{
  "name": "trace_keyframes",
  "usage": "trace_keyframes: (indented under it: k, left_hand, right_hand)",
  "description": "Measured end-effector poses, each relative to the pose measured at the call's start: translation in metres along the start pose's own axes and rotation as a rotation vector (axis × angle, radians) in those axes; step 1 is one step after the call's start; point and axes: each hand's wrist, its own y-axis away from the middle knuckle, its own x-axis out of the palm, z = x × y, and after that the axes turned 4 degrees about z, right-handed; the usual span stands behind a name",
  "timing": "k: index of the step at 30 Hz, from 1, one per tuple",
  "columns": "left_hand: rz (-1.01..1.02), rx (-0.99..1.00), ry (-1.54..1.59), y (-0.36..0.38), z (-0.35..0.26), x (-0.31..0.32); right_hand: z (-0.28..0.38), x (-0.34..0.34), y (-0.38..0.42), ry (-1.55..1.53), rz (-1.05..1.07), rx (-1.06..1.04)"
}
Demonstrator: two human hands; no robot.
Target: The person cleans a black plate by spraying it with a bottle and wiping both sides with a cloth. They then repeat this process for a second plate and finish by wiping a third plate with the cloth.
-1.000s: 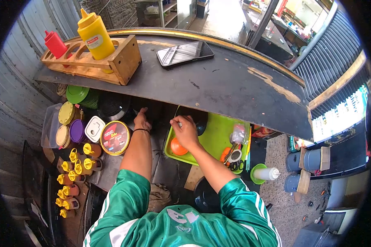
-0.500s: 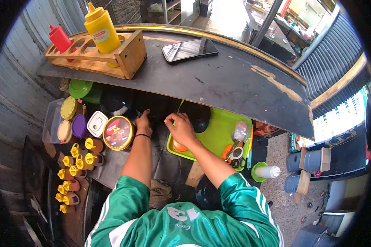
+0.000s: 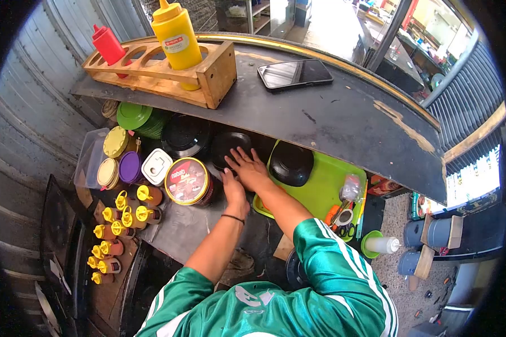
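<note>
Under the dark shelf, my right hand (image 3: 249, 169) lies with fingers spread at the front edge of a black round dish (image 3: 231, 147). My left hand (image 3: 233, 189) is close beside it, near the same dish; its fingers are partly apart and nothing shows in them. Left of my left hand stands a round tub with a red and pink lid (image 3: 186, 181). Right of my right hand, a black bowl (image 3: 291, 163) sits upside down on a green tray (image 3: 326, 178).
A wooden rack (image 3: 219, 76) with red and yellow bottles and a phone (image 3: 295, 74) are on the shelf (image 3: 343, 112). Several yellow-capped bottles (image 3: 148, 215) stand at left. Scissors (image 3: 347, 230) and tape are on the tray; a white bottle (image 3: 383, 244) stands at right.
The view has shifted, so the shelf items appear farther right. My hands have come together, and my right hand has moved left off the tray area onto the black dish, its fingers now spread.
</note>
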Motion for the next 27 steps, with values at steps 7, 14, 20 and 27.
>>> trace_keyframes:
  k: [7,14,20,27]
  left_hand:
    - [-0.029,0.073,-0.228,0.047,0.006,-0.035]
    - [-0.008,0.248,-0.284,0.073,0.001,-0.062]
    - [0.167,0.355,-0.353,0.082,0.003,-0.07]
    - [0.209,0.584,-0.572,0.042,-0.009,-0.042]
  right_hand:
    - [0.014,0.0,0.007,0.06,-0.056,0.008]
    - [0.035,-0.064,0.068,-0.68,-0.542,0.1]
    - [-0.017,-0.061,0.165,-0.789,-1.166,0.568]
    - [-0.16,-0.011,0.276,-0.594,-0.932,0.962]
